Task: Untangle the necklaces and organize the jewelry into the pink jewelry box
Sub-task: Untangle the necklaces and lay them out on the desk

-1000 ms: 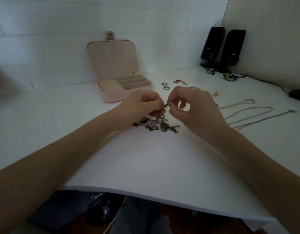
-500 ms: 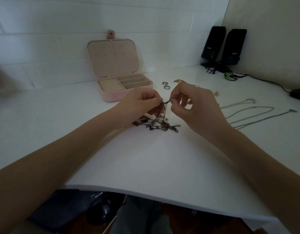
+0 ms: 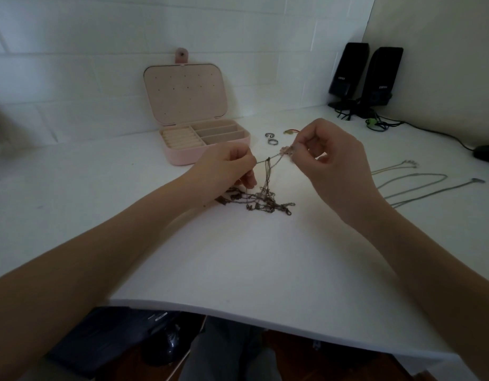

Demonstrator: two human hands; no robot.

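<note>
So the tangled clump of dark, thin metal chains (image 3: 261,200) is sitting on the white surface (image 3: 237,257) pretty much dead centre, right between both hands. Part of it is lifted: a few strands run up from the pile to a knot, and from there one thin strand goes left and another goes right.

The left hand (image 3: 224,171) has its grip pinching the left strand between thumb and fingertip, the other fingers curled down toward the pile. The right hand (image 3: 331,163) is held a bit higher, its grip pinched on the right end of the chain where there's a small pale charm or clasp, can't tell which. The stretch between the two hands looks pulled fairly taut.

Behind the left hand is the pink rectangular jewelry box (image 3: 207,149), lid standing open against the white tiled wall (image 3: 100,50). Inside you can see ring rolls on the left and a few long compartments on the right. Just beside the box, to its right, two small silver rings (image 3: 271,138) lie on the surface, and a little gold and red piece (image 3: 290,131) sits just past them, half hidden by the right hand.

Off to the right, well apart from the tangle, three thin pale chains (image 3: 419,182) are laid out straight-ish. Back corner has two black speakers (image 3: 367,72) with cables (image 3: 380,123), and a dark mouse (image 3: 486,152) at the right edge.
</note>
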